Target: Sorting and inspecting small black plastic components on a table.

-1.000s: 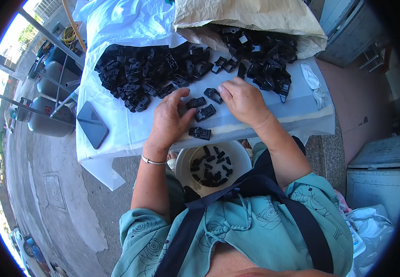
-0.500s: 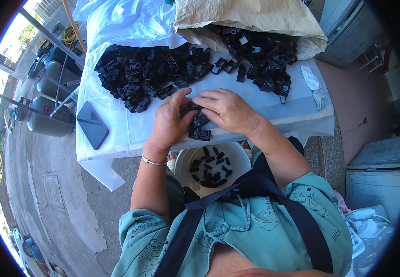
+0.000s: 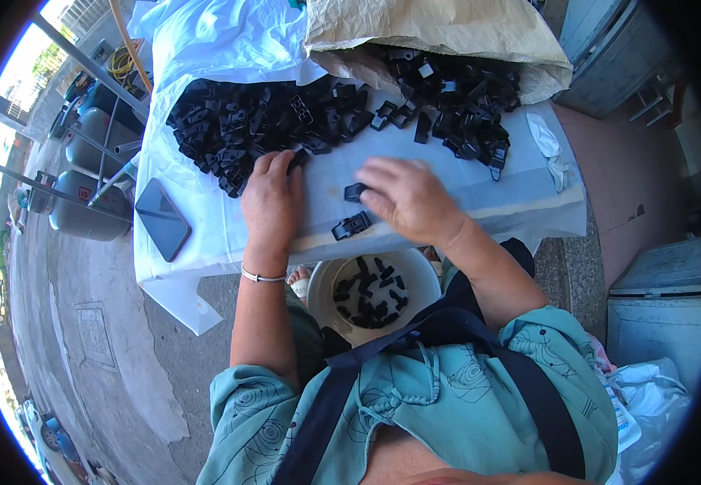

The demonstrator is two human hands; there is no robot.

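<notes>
**Sorting black plastic parts at a covered table**

Resting palm-down on the white table cover [image 3: 205, 218], the left hand [image 3: 272, 202] lies with its fingers loosely together, the fingertips touching the near edge of a large pile of black plastic parts [image 3: 245, 129]; whether a part is pinched beneath them cannot be told. A thin bracelet [image 3: 260, 277] circles its wrist. Just beside this hand, toward the person's right, the right hand [image 3: 411, 198] lies palm-down with its fingers curled over a single black part [image 3: 355, 191], which shows at the fingertips. A second loose black clip [image 3: 351, 225] lies near the table's front edge, between the two hands and apart from both. Below the hands, off the table edge, a white bucket [image 3: 425, 275] holds a handful of the same black parts. Beyond the right hand, a second heap of parts [image 3: 464, 105] spills from a tan sack [image 3: 415, 32]. Well to the left of the left hand, a dark phone [image 3: 162, 219] lies flat on the cover.
</notes>
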